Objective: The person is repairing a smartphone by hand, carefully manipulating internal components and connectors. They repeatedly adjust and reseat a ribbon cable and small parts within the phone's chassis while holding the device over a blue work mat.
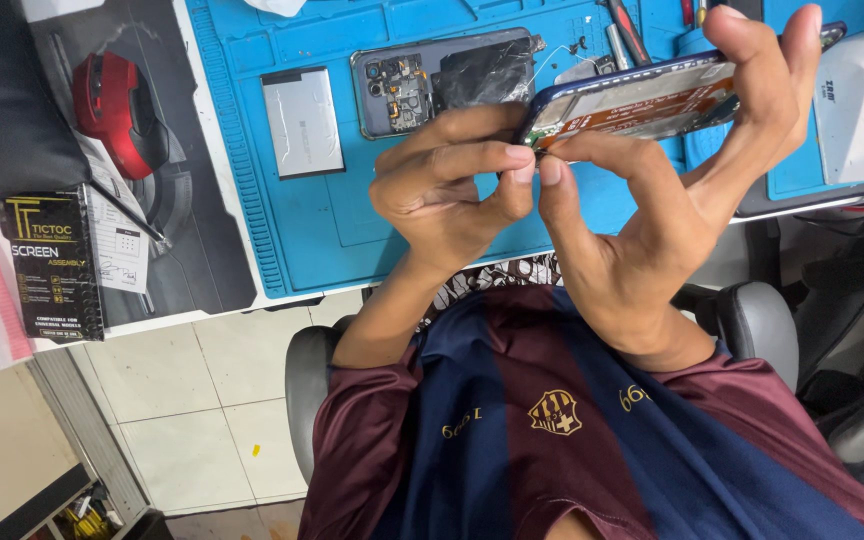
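Head view: we see both hands raised above the blue repair mat (312, 240) on the desk (207, 270). Our right hand (672, 200) grips an opened smartphone (642, 100) edge-on, thumb below and fingers (767, 50) curled over its far side, so the exposed circuit board faces us. Our left hand (447, 185) is pinched narrow, thumb and forefinger tips closed at the phone's near corner; whether they hold a small part, we cannot tell. We judge the step in hand to be fine work at that corner of the board. Any further move there calls for a steady right-hand grip and light, precise pressure. On the mat lie a second opened phone (442, 85) and a flat silver battery (302, 122). A red tool (112, 110) rests left of the mat.
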